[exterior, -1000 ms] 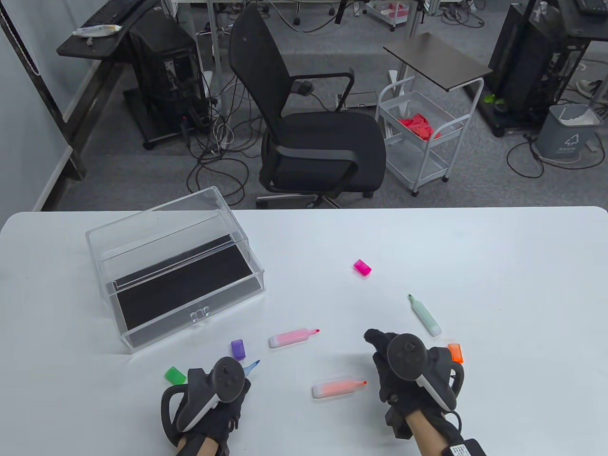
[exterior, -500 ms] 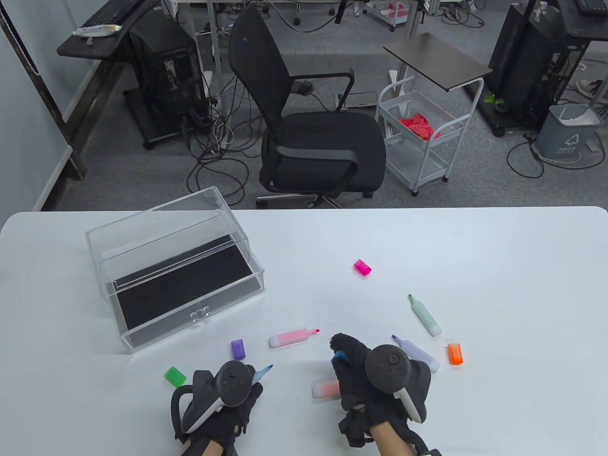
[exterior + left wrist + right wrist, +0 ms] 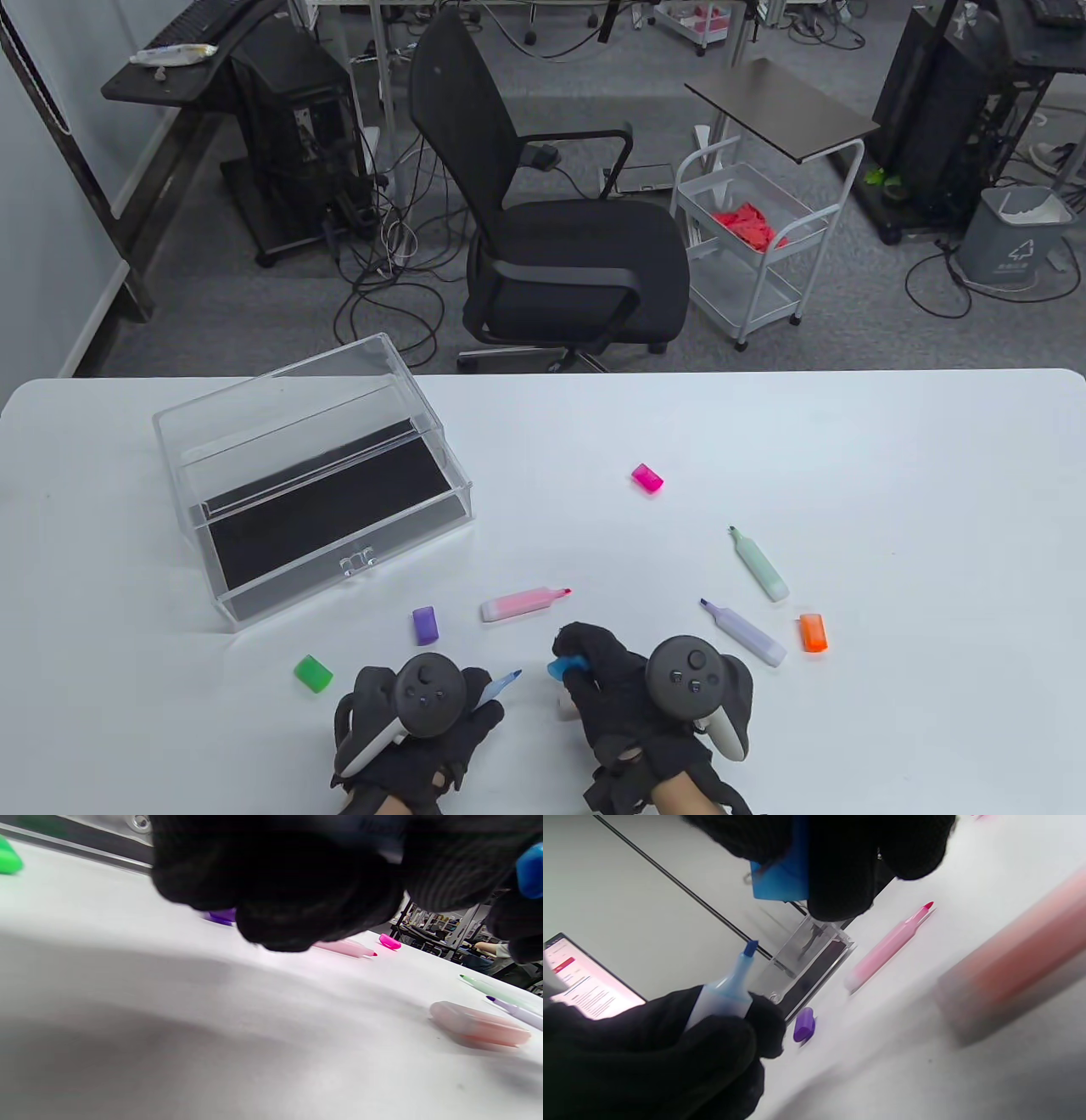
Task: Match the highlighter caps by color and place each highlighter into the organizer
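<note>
one orange highlighter (image 3: 1018, 963), plain from both wrists, mostly hand-hidden from above

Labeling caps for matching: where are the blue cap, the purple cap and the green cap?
blue cap (image 3: 563, 667): table view, its exposed end.
purple cap (image 3: 425, 624): table view, its middle.
green cap (image 3: 313, 673): table view, its middle.

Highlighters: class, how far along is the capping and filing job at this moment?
Done: nothing; the organizer holds no highlighters. In hand: the left hand grips the blue highlighter, the right hand pinches the blue cap, not yet joined. Left: pink highlighter, orange highlighter, purple highlighter and green highlighter lie uncapped.
</note>
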Motion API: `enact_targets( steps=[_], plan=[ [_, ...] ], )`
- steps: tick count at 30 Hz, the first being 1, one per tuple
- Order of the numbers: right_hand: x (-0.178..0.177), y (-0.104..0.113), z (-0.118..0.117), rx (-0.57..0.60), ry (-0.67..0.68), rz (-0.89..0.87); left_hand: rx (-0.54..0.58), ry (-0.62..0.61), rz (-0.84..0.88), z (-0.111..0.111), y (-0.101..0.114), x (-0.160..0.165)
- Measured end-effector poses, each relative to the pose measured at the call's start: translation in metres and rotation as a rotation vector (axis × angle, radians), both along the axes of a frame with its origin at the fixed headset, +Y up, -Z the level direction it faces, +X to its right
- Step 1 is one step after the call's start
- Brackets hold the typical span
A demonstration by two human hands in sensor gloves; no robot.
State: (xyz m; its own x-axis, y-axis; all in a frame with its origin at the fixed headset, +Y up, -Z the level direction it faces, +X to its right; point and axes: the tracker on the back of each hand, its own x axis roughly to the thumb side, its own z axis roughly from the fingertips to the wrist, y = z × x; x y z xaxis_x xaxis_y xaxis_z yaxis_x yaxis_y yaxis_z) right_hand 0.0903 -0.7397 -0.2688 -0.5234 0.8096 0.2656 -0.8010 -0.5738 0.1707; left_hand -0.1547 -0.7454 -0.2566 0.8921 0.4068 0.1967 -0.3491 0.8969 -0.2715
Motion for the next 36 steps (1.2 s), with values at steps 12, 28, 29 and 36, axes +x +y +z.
enact_targets(
  steps=[12, 28, 29, 36],
  plan=[
    [-0.008, -0.001, 0.003, 0.011, 0.083, -0.103, -0.031, -0.07, 0.135, 0.001, -0.002, 0.005],
    [-0.018, -0.002, 0.009, 0.041, 0.153, -0.016, -0.064, -0.14, 0.283, 0.0, -0.004, 0.004],
    [-0.02, 0.0, 0.012, 0.069, 0.14, 0.042, -0.057, -0.137, 0.266, 0.0, -0.004, 0.004],
    [-0.033, 0.005, 0.019, 0.103, 0.057, 0.304, 0.005, -0.13, 0.147, 0.001, -0.001, 0.008]
  ],
)
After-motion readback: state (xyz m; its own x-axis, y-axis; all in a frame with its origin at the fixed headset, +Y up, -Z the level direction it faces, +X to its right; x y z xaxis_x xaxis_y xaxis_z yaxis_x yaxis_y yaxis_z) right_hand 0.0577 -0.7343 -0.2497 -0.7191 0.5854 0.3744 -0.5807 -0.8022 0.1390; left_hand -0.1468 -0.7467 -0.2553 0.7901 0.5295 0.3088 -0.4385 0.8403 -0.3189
